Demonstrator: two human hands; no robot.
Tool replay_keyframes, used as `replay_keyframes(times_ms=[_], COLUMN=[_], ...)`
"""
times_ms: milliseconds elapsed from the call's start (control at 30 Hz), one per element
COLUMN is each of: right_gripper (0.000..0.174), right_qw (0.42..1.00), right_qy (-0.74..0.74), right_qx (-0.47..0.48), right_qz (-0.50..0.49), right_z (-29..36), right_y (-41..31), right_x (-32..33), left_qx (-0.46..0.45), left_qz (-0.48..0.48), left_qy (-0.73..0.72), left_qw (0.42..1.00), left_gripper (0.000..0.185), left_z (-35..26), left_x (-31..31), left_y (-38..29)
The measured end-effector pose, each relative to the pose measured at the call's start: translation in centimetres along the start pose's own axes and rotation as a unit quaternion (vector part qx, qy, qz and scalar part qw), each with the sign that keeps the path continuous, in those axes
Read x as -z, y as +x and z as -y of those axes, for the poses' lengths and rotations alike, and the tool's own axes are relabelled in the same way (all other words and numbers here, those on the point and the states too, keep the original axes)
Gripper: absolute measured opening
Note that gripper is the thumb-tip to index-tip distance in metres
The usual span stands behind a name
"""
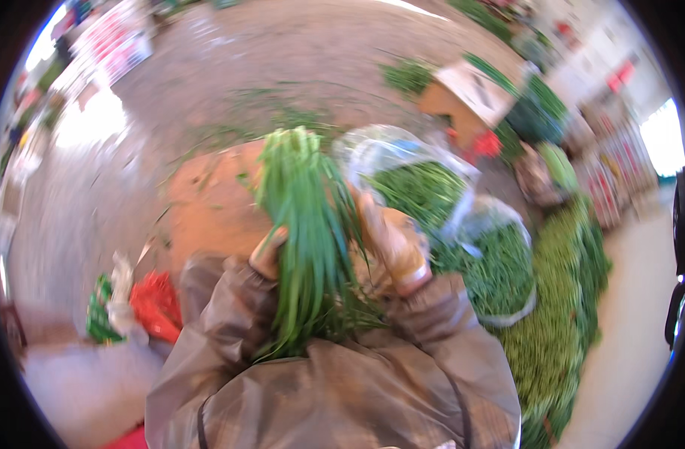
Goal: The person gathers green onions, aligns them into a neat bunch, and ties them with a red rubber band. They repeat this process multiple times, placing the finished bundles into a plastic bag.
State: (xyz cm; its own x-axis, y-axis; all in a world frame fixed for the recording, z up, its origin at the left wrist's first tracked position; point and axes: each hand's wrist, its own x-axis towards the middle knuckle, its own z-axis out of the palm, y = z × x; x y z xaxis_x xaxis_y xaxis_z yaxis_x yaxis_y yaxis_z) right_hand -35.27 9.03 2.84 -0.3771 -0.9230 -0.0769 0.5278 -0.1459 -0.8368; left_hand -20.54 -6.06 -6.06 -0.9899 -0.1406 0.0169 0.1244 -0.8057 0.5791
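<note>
A bunch of long green leaves (303,207), likely garlic chives, rises above my lap with its pale cut ends away from me. The leaf tips hang down over the apron. On its left side, my left hand (269,252) grips the bunch, thumb in front and the other fingers hidden behind the leaves. My right hand (384,236) is along the right side, blurred, its fingers stretched out flat beside the leaves. Something yellowish covers part of that hand. More loose leaves (348,314) lie in my lap.
An orange-brown board (219,202) lies before me. To the right stand clear plastic bags of greens (421,188), (488,275) and a long heap of bunches (555,314). A cardboard box (468,98) stands beyond. Red plastic bags (156,306) sit at left.
</note>
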Motion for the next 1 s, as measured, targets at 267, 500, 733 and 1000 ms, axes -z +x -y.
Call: replay_keyframes(times_ms=[267,500,733,1000], right_gripper=[0.096,0.071,0.067,0.052], right_qw=[0.974,0.869,0.598,0.532], right_qy=[-0.208,-0.435,-0.643,-0.735], right_qx=[-0.023,-0.229,-0.445,-0.351], right_qz=[-0.084,0.055,0.173,0.233], right_z=[-12.4,-2.1,6.7,3.9], right_y=[3.3,8.2,18.7,18.4], right_x=[1.0,1.3,-7.9,-8.1], left_qx=[-0.047,0.039,-0.115,-0.109], left_qz=[-0.199,-0.175,-0.030,-0.049], left_qy=[-0.159,-0.356,-0.386,-0.388], left_qw=[0.966,0.917,0.915,0.914], left_gripper=[0.042,0.050,0.081,0.067], left_z=[1.3,3.3,0.0,1.4], left_x=[1.7,-1.3,-3.8,0.7], left_y=[1.0,3.0,5.3,4.1])
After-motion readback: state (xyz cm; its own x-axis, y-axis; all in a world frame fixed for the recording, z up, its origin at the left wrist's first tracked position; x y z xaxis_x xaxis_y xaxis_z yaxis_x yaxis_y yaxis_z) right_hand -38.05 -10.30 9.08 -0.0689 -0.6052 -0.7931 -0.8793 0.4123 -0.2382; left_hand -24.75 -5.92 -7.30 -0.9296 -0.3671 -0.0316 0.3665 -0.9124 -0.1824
